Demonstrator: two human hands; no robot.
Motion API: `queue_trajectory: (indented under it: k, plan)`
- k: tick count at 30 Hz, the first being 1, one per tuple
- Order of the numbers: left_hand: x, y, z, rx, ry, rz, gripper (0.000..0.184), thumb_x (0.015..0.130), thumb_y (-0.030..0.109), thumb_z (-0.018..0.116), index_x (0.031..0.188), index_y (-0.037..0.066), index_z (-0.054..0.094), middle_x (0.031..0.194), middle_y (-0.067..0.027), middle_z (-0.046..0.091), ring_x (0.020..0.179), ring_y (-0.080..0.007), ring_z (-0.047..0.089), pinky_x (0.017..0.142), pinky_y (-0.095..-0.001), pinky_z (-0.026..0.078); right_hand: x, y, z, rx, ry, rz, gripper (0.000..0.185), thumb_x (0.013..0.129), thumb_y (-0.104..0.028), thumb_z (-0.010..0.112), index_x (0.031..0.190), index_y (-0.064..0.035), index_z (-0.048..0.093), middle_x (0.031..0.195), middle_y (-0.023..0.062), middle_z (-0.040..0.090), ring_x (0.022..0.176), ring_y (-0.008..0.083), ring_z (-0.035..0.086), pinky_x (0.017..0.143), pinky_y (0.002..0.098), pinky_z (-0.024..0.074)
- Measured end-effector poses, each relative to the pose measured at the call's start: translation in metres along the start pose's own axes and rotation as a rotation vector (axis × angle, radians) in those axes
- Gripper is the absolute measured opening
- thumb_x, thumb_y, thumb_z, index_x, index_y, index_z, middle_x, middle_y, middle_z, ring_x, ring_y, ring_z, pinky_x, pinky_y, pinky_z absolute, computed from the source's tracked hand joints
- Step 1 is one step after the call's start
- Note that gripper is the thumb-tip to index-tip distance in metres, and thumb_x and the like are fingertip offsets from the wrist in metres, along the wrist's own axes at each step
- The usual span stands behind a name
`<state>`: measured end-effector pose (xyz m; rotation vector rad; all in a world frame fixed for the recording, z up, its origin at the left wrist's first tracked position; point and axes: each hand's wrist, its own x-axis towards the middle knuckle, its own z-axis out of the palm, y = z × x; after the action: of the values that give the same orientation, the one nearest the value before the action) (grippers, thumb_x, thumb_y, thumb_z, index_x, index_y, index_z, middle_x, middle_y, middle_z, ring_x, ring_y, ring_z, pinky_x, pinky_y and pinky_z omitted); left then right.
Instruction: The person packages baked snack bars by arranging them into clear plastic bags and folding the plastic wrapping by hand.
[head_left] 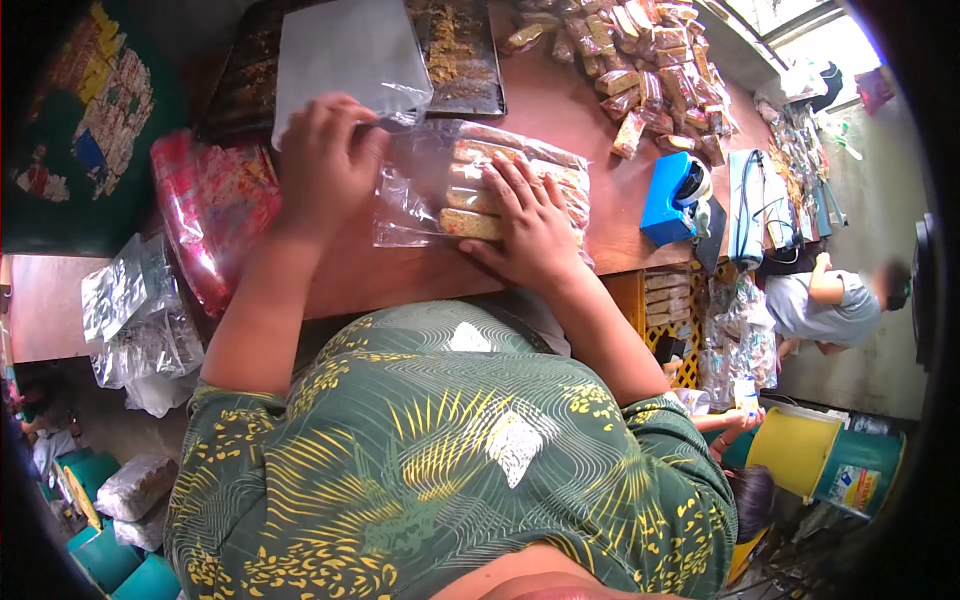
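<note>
Under my right hand (pixel 532 220) is a clear plastic bag (pixel 410 205) lying on the brown table. Inside it are several long, pale, grainy bars (pixel 470 222) set side by side, each seemingly wrapped. The fingers of that hand are stretched out flat on top of the bars. My left hand (pixel 328 160) is just left of the bag's unfilled end, over the lower edge of a white sheet (pixel 345 60). Its fingers are bent and slightly blurred, and whether they grip any plastic is unclear.
Dark trays (pixel 465 60) with crumbs lie under the sheet. Wrapped bars (pixel 660 70) are piled at the back right, near a blue tape dispenser (pixel 668 200). A red plastic package (pixel 215 215) lies at left, above hanging clear bags (pixel 145 310). Another person (pixel 825 300) is at far right.
</note>
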<state>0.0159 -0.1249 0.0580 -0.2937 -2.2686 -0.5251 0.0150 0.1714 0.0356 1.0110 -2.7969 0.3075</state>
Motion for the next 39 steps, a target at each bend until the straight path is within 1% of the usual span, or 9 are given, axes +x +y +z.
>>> queue_trajectory:
  k: [3,9,21,28,31,34,37,38,39]
  plan:
    - [-0.016,0.058,-0.019,-0.186,-0.251,0.199,0.023,0.082,0.026,0.084,0.099,0.018,0.069,0.105,-0.0009,0.068,0.110,-0.0244,0.062,0.096,-0.0424,0.042,0.001,-0.002,-0.001,0.002,0.015,-0.007,0.098,0.085,-0.067,0.072,0.158,-0.0086,0.043,0.166,0.0151,0.041,0.158,0.0342,0.031,0.126,0.0587,0.0246]
    - [-0.060,0.053,0.007,-0.125,-0.405,0.225,0.017,0.083,0.027,0.082,0.091,0.021,0.068,0.102,0.0048,0.067,0.110,-0.0187,0.061,0.099,-0.0407,0.038,0.000,0.000,-0.002,0.000,0.030,-0.027,0.098,0.086,-0.066,0.072,0.159,-0.0077,0.043,0.166,0.0154,0.040,0.158,0.0349,0.030,0.126,0.0584,0.0241]
    - [-0.060,0.043,0.007,-0.256,-0.300,0.472,0.007,0.086,0.019,0.078,0.091,0.022,0.074,0.114,0.0077,0.074,0.116,-0.0160,0.062,0.100,-0.0406,0.040,0.001,-0.002,-0.005,-0.012,0.017,-0.027,0.100,0.086,-0.067,0.072,0.158,-0.0051,0.042,0.165,0.0161,0.042,0.157,0.0349,0.032,0.126,0.0576,0.0250]
    - [-0.050,0.041,0.011,-0.368,-0.318,0.428,0.010,0.084,0.020,0.080,0.094,0.020,0.078,0.100,0.0069,0.079,0.105,-0.0175,0.069,0.095,-0.0404,0.043,0.001,-0.004,-0.006,-0.034,0.008,-0.010,0.099,0.086,-0.067,0.071,0.159,-0.0065,0.042,0.166,0.0156,0.042,0.157,0.0342,0.032,0.126,0.0565,0.0251]
    - [-0.048,0.042,0.013,-0.407,-0.306,0.398,0.011,0.082,0.019,0.081,0.094,0.020,0.079,0.091,0.0060,0.079,0.097,-0.0176,0.070,0.090,-0.0388,0.044,0.000,-0.004,-0.004,-0.012,0.054,-0.011,0.095,0.083,-0.061,0.078,0.157,-0.0103,0.046,0.163,0.0149,0.045,0.155,0.0344,0.037,0.124,0.0553,0.0288]
    - [-0.049,0.041,0.016,-0.414,-0.308,0.381,0.011,0.081,0.018,0.081,0.092,0.020,0.080,0.087,0.0053,0.077,0.091,-0.0167,0.070,0.086,-0.0368,0.045,-0.007,0.000,-0.003,0.095,0.222,-0.118,0.076,0.079,-0.044,0.084,0.146,-0.0173,0.060,0.152,0.0099,0.057,0.143,0.0316,0.050,0.118,0.0505,0.0365]
    - [-0.051,0.039,0.017,-0.433,-0.298,0.367,0.012,0.081,0.017,0.082,0.092,0.021,0.080,0.085,0.0056,0.076,0.088,-0.0157,0.069,0.084,-0.0354,0.044,-0.032,0.009,0.008,0.116,0.279,-0.236,0.055,0.076,-0.027,0.085,0.130,-0.0238,0.071,0.135,0.0020,0.064,0.126,0.0255,0.058,0.108,0.0438,0.0434]
    - [-0.050,0.039,0.017,-0.444,-0.299,0.362,0.012,0.081,0.017,0.082,0.092,0.021,0.080,0.085,0.0057,0.076,0.088,-0.0155,0.069,0.084,-0.0352,0.044,-0.039,0.009,0.007,0.093,0.341,-0.257,0.040,0.079,-0.021,0.081,0.118,-0.0272,0.076,0.116,-0.0043,0.068,0.108,0.0204,0.062,0.095,0.0390,0.0465]
    - [-0.051,0.039,0.017,-0.454,-0.299,0.356,0.012,0.081,0.017,0.082,0.092,0.021,0.080,0.085,0.0058,0.076,0.087,-0.0153,0.069,0.084,-0.0351,0.044,-0.047,0.011,0.006,0.091,0.328,-0.241,0.039,0.079,-0.021,0.080,0.117,-0.0273,0.076,0.111,-0.0052,0.068,0.104,0.0200,0.063,0.092,0.0386,0.0465]
